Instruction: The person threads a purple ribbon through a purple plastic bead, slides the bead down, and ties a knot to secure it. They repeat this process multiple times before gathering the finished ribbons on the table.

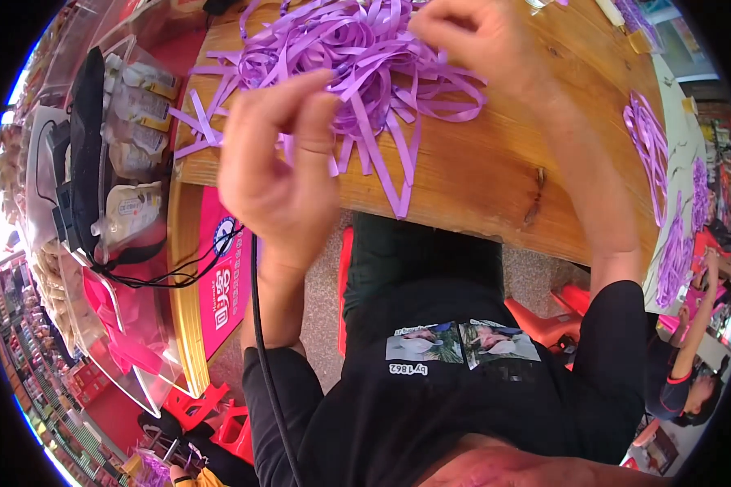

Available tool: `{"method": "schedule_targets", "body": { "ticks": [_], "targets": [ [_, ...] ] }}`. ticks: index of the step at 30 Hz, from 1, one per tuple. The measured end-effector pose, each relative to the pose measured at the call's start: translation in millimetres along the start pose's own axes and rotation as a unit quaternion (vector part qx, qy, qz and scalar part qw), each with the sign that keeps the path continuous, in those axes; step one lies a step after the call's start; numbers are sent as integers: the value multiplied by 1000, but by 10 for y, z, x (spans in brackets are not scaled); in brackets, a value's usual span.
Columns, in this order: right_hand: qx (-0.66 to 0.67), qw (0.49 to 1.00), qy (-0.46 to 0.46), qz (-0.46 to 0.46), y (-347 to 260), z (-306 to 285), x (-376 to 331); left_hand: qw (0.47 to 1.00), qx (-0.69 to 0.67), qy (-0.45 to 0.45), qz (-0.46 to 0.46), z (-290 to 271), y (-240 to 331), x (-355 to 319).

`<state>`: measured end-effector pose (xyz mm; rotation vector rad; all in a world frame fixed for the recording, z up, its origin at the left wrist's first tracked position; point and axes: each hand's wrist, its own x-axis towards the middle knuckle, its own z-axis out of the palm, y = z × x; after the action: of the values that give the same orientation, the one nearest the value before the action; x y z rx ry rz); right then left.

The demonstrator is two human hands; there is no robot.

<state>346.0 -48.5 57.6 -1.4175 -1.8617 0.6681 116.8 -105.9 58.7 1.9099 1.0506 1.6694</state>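
A tangled heap of purple ribbons [357,49] lies on the wooden table [495,170], with loose strips trailing toward the near edge. At the heap's near left side is my left hand [276,162], raised, its thumb and forefinger closed in a pinch. What those fingertips hold, if anything, cannot be made out against the ribbons. My right hand [475,32] is over the heap's right side at the far edge of the view. Its fingers are curled together, slightly blurred, and hide whatever may be between them.
Clear bins with white-labelled pouches [142,105] stand left of the table. A black cable [256,300] hangs beside my left arm. Bundled purple ribbons [650,154] lie at the table's right end. Red stools [552,316] stand below; another person [682,373] is at the right.
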Motion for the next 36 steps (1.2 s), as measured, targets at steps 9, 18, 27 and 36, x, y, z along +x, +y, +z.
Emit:
{"method": "schedule_targets", "body": {
  "ticks": [9,18,27,36],
  "targets": [
    [-129,981,-20,-145,-86,72,98,977,-158,93,-113,-23,-131,74],
    [-8,987,63,-147,-237,-271,257,979,-173,74,-83,128,-43,308],
    [193,968,118,-107,-779,-654,330,919,-300,-175,-188,550,161,666],
    [65,991,85,-78,-428,-999,206,924,-315,-133,-169,589,-120,796]
  ]
}}
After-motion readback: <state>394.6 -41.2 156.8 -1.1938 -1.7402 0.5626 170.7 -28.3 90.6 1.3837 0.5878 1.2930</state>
